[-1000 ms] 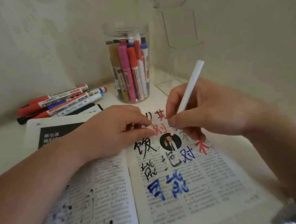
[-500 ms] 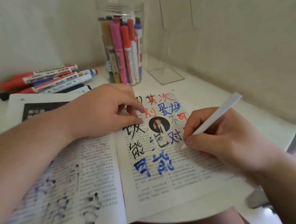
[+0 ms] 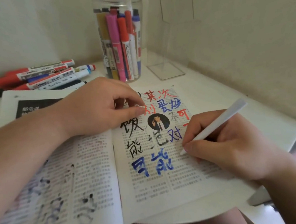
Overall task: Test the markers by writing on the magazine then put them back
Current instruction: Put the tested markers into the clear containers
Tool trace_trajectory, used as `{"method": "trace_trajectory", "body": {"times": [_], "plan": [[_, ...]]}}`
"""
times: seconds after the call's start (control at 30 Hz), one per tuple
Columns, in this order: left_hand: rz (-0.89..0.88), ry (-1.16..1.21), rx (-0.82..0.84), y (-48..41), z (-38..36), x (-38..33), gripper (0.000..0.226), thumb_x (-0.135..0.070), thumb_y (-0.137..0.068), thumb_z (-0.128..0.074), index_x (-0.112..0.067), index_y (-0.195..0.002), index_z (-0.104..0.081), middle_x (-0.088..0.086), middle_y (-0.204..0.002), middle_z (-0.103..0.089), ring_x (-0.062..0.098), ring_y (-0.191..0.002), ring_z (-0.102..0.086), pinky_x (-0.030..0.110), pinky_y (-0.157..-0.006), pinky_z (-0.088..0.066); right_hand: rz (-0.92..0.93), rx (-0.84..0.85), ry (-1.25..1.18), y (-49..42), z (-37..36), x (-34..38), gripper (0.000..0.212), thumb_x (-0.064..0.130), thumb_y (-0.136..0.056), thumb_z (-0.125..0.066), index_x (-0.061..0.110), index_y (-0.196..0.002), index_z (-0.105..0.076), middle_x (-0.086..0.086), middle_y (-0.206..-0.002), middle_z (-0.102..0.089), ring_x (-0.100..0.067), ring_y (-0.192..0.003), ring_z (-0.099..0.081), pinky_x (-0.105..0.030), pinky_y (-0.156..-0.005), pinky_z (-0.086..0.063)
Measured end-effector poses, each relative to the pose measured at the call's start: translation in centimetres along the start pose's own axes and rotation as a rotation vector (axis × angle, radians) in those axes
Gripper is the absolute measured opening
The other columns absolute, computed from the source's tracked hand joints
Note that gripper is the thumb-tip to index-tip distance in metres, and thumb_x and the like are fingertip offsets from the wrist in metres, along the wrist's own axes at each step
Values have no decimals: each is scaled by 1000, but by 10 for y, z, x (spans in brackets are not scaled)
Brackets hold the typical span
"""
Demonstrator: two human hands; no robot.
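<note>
Right hand (image 3: 233, 147): fingers wrapped in a writing grip around a white marker (image 3: 217, 123). The marker's long axis runs diagonally; the tip points down-left and touches the right-hand page, the rear end rises up-right, away from the person.
Left hand (image 3: 98, 107): rests on the open magazine (image 3: 169, 191) near the top of the spine, thumb and forefinger pinching a small white piece (image 3: 139, 106), too small to identify.
Hands: apart.
Magazine: lies flat on the white table (image 3: 232, 94), its pages bearing black, blue and red handwritten characters.
Behind: clear jar (image 3: 140, 15) of upright markers, loose markers (image 3: 44, 75) lying to its left, clear acrylic stand (image 3: 166, 70) to its right.
</note>
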State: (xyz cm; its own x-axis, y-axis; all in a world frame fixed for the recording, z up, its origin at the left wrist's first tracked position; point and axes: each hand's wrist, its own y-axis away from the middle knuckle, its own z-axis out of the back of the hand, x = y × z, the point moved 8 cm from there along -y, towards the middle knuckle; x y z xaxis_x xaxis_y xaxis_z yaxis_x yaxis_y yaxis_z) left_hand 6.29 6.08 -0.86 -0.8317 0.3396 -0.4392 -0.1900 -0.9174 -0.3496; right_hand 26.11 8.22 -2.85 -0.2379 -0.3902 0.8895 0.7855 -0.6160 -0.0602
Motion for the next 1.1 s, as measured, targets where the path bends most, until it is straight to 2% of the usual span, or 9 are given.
{"method": "trace_trajectory", "body": {"times": [0.13, 0.27, 0.33, 0.57, 0.67, 0.73, 0.87, 1.0, 1.1], "plan": [[5, -9, -87, 0, 9, -2, 23, -48, -91, -68, -29, -97, -79, -25, -77, -71, -3, -78, -65, 7, -67, -43, 0, 73, -63, 0, -2, 2, 2, 7, -72, -70, 6, -70, -71, 3, -56, -60, -3, -51, -50, -12, -49, -37], [22, -9, -107, 0, 11, -2, 27, -52, -86, -67, -29, -95, -80, -21, -79, -73, -4, -81, -65, 4, -68, -42, 52, -162, -89, -3, 16, -4, 5, 12, -77, -71, 9, -74, -72, -3, -57, -60, -9, -53, -49, -16, -50, -36], [17, -12, -104, -1, 10, -3, 28, -50, -86, -66, -28, -95, -80, -23, -80, -72, -5, -81, -65, 2, -68, -41, 68, -186, -39, -2, 18, -4, 4, 13, -77, -71, 11, -74, -72, -8, -60, -61, -12, -55, -49, -18, -50, -37], [-49, -17, -16, -4, -1, -1, 25, -47, -93, -66, -26, -98, -79, -11, -82, -65, 10, -78, -62, 11, -68, -40, 83, -79, 41, -1, 8, -3, 9, 8, -78, -68, 14, -71, -69, -5, -61, -59, -5, -55, -48, -15, -51, -37], [-39, -10, -6, -4, -4, 2, 25, -46, -91, -69, -26, -101, -79, -11, -85, -65, 8, -80, -63, 15, -70, -43, 87, -19, 27, 1, 4, -1, 10, 6, -78, -69, 13, -72, -71, -2, -63, -61, -5, -56, -50, -15, -52, -38], [-40, -19, 1, -5, -5, 2, 25, -46, -91, -69, -26, -103, -79, -12, -87, -66, 7, -82, -63, 18, -73, -46, 76, -55, 44, -1, 7, -4, 8, 7, -77, -68, 12, -71, -69, -2, -61, -59, -5, -55, -48, -15, -51, -37], [-23, -22, 11, -4, -5, 4, 29, -50, -93, -64, -28, -105, -78, -15, -89, -68, 2, -87, -64, 15, -76, -46, 48, -87, 44, -4, 10, -6, 7, 6, -70, -66, 10, -65, -65, 6, -54, -52, -6, -52, -44, -15, -49, -35], [-28, -14, 55, -4, -8, 3, 28, -48, -92, -63, -28, -105, -77, -16, -90, -67, 1, -88, -64, 14, -79, -45, 33, -67, -7, -2, 9, -6, 5, 9, -71, -68, 7, -67, -68, 1, -54, -56, -5, -52, -46, -14, -49, -35], [-25, -19, 67, -4, -10, 3, 32, -51, -94, -58, -28, -105, -77, -15, -90, -66, 3, -89, -64, 19, -81, -47, 50, -33, 9, -2, 6, -5, 5, 5, -69, -66, 4, -64, -65, 2, -52, -52, -5, -51, -45, -13, -49, -34]]}}
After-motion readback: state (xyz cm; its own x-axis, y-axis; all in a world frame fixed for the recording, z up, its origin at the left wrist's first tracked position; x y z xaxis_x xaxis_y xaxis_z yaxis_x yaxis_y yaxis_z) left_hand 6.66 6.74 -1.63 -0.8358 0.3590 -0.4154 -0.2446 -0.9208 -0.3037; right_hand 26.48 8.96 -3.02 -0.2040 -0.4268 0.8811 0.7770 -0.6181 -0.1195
